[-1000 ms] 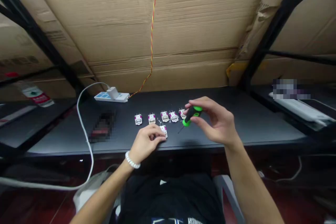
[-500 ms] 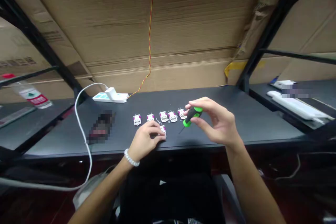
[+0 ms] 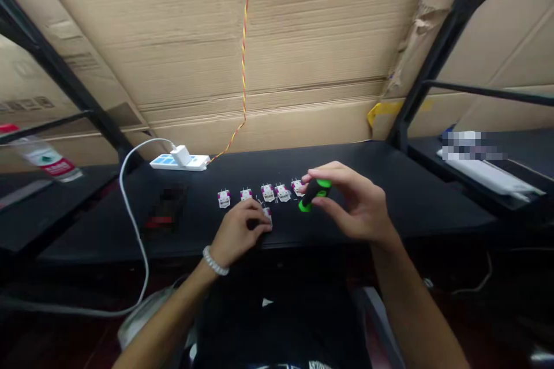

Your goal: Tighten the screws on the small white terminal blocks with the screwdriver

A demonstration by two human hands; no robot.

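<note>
My right hand [image 3: 355, 200] grips a short black-and-green screwdriver [image 3: 314, 192] between thumb and fingers, tilted with its tip end down to the left, above the table. Its thin shaft is hard to make out against the dark top. Near the front edge, my left hand [image 3: 237, 229] pinches a small white-and-purple plug part [image 3: 268, 215], partly hidden by the fingers. Beyond it stands a row of similar parts with two thin prongs, among them a leftmost plug part [image 3: 224, 199] and a middle plug part [image 3: 268, 192]. Tiny screw-like bits [image 3: 258, 200] lie between them.
A white power strip [image 3: 195, 162] with a charger [image 3: 180, 154] and white cable [image 3: 128, 202] sits at the back left. A dark blurred object [image 3: 167, 207] lies left. A bottle [image 3: 54, 162] leans beyond the black frame post [image 3: 100, 127]. Cardboard [image 3: 303, 57] backs the table [image 3: 363, 161].
The whole view has shifted slightly and grown brighter at the cardboard. Both hands keep nearly the same places, the left on the plug part and the right on the screwdriver.
</note>
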